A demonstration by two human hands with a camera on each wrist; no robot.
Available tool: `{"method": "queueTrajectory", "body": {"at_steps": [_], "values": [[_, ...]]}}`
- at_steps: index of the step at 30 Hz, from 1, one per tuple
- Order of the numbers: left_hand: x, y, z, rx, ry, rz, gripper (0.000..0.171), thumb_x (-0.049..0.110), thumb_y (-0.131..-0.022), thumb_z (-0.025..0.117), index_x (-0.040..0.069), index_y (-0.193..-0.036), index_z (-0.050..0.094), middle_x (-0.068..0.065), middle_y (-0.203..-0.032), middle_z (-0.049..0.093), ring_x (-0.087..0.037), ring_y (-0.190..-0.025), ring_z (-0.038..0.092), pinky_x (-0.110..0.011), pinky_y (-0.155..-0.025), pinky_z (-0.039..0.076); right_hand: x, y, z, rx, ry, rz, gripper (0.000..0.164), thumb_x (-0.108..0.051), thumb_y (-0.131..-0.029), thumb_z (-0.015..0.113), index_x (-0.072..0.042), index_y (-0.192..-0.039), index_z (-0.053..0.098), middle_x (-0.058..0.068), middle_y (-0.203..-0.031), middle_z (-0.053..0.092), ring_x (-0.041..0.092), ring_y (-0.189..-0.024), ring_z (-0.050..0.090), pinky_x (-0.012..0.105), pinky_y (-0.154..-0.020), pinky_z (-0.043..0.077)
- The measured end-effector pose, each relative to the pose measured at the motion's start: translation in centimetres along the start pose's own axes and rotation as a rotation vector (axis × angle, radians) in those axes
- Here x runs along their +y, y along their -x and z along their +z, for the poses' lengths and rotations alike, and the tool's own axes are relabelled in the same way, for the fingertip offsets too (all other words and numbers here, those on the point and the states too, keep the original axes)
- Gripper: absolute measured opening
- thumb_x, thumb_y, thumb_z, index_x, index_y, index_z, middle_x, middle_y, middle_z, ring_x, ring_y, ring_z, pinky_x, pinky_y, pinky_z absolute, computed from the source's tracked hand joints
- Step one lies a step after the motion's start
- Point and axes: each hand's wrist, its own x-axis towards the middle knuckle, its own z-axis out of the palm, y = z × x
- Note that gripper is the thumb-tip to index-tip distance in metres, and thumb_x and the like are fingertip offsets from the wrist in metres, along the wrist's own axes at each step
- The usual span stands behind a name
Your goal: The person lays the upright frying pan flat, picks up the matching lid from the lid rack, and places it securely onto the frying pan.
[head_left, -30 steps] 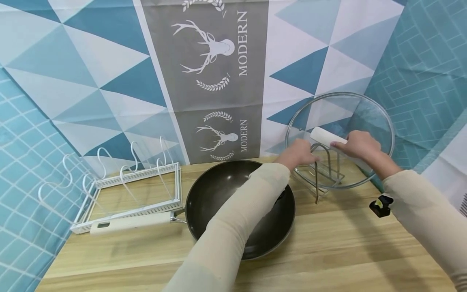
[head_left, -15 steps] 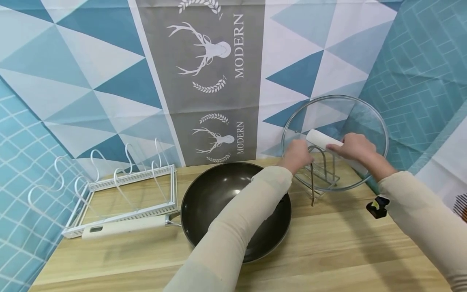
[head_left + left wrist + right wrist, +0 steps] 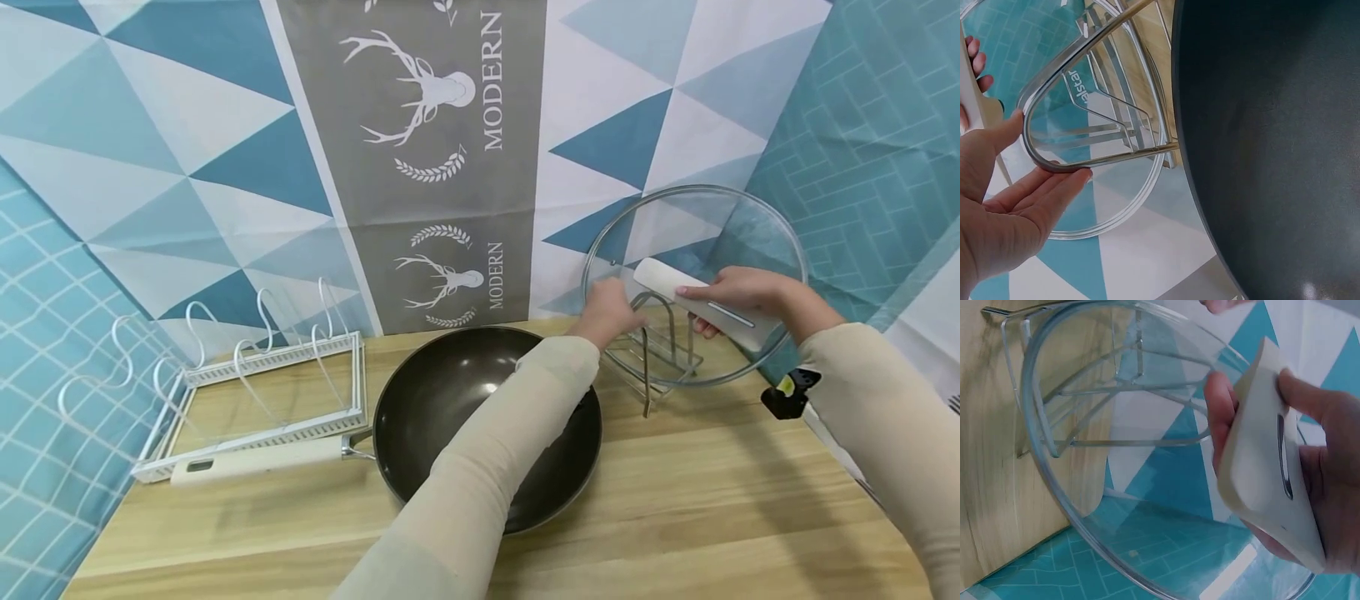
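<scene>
My left hand [image 3: 609, 312] holds the front loop of a metal lid rack [image 3: 1079, 53], thumb on one side and fingertips on the other in the left wrist view. A large clear glass lid with a steel rim [image 3: 805, 275] stands tilted in the rack, facing me. Its long white handle [image 3: 1260, 450] is in my right hand [image 3: 761, 296], thumb on top and fingers wrapped beneath. Under my left forearm sits a dark wok [image 3: 442, 400], whose pale handle [image 3: 262, 462] points left. The forearm hides part of the wok.
A white rack with curved wire dividers [image 3: 251, 429] stands at the left, behind the wok handle. Patterned wall covering [image 3: 420, 192] rises right behind the wooden counter [image 3: 712, 500]. A black wrist device [image 3: 789, 394] hangs under my right sleeve.
My right hand has rolled around the lid handle, so its slot and my fingers underneath now show. The left hand keeps its hold on the rack, and the lid stays about where it was.
</scene>
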Motion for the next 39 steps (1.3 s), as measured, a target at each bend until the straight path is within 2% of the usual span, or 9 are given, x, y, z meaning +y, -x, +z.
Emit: {"method": "queueTrajectory", "body": {"at_steps": [3, 8, 13, 17, 21, 32, 39], "values": [[0.2, 0.0, -0.1, 0.008, -0.002, -0.002, 0.039, 0.044, -0.079, 0.077, 0.012, -0.099, 0.068, 0.003, -0.094, 0.07, -0.009, -0.087, 0.066, -0.018, -0.073, 0.054, 0.1, -0.1, -0.5, -0.069, -0.072, 0.021, 0.067, -0.057, -0.097, 0.039, 0.005, -0.119, 0.053, 0.0, -0.082, 0.072, 0.015, -0.077, 0.067, 0.036, -0.075, 0.052], [0.3, 0.1, 0.0, 0.005, 0.004, -0.01, 0.032, 0.043, -0.079, 0.076, 0.013, -0.088, 0.068, 0.004, -0.085, 0.069, -0.008, -0.077, 0.063, -0.019, -0.066, 0.052, 0.2, -0.4, -0.5, -0.092, -0.098, 0.029, 0.064, -0.055, -0.098, 0.04, 0.005, -0.118, 0.051, 0.0, -0.081, 0.07, 0.015, -0.075, 0.066, 0.036, -0.075, 0.054], [0.2, 0.1, 0.0, 0.008, 0.018, -0.03, 0.033, 0.042, -0.079, 0.077, 0.013, -0.09, 0.069, 0.004, -0.085, 0.068, -0.007, -0.076, 0.063, -0.019, -0.066, 0.052, -0.1, -0.5, 0.1, -0.029, -0.047, 0.006, 0.062, -0.057, -0.097, 0.041, 0.001, -0.104, 0.06, -0.001, -0.074, 0.066, 0.014, -0.067, 0.062, 0.036, -0.069, 0.053], [0.2, 0.1, 0.0, 0.011, 0.024, -0.04, 0.036, 0.042, -0.078, 0.077, 0.012, -0.095, 0.068, 0.004, -0.09, 0.069, -0.008, -0.081, 0.064, -0.019, -0.069, 0.053, -0.2, -0.6, 0.7, 0.059, 0.017, -0.015, 0.062, -0.058, -0.097, 0.04, -0.001, -0.093, 0.064, -0.001, -0.068, 0.063, 0.014, -0.062, 0.059, 0.035, -0.063, 0.051], [0.2, 0.2, 0.0, 0.008, 0.044, -0.039, 0.035, 0.04, -0.078, 0.078, 0.012, -0.095, 0.068, 0.004, -0.088, 0.069, -0.008, -0.08, 0.064, -0.019, -0.07, 0.053, -0.1, -0.5, 1.1, 0.113, 0.064, -0.021, 0.062, -0.059, -0.096, 0.04, -0.003, -0.087, 0.065, -0.001, -0.065, 0.062, 0.016, -0.059, 0.059, 0.035, -0.061, 0.05], [0.5, 0.4, -0.1, 0.003, 0.066, -0.06, 0.036, 0.039, -0.078, 0.079, 0.012, -0.098, 0.068, 0.003, -0.09, 0.069, -0.009, -0.081, 0.064, -0.02, -0.069, 0.053, 0.0, -0.5, 1.3, 0.142, 0.09, -0.03, 0.061, -0.059, -0.095, 0.042, -0.003, -0.088, 0.065, 0.0, -0.064, 0.061, 0.017, -0.058, 0.058, 0.035, -0.061, 0.048], [0.4, 0.3, -0.2, -0.008, 0.069, -0.06, 0.034, 0.038, -0.078, 0.078, 0.012, -0.095, 0.067, 0.003, -0.087, 0.068, -0.009, -0.077, 0.063, -0.02, -0.065, 0.052, 0.0, -0.6, 1.3, 0.164, 0.12, -0.029, 0.061, -0.059, -0.095, 0.042, -0.004, -0.084, 0.066, 0.001, -0.062, 0.061, 0.016, -0.057, 0.058, 0.035, -0.059, 0.048]]}}
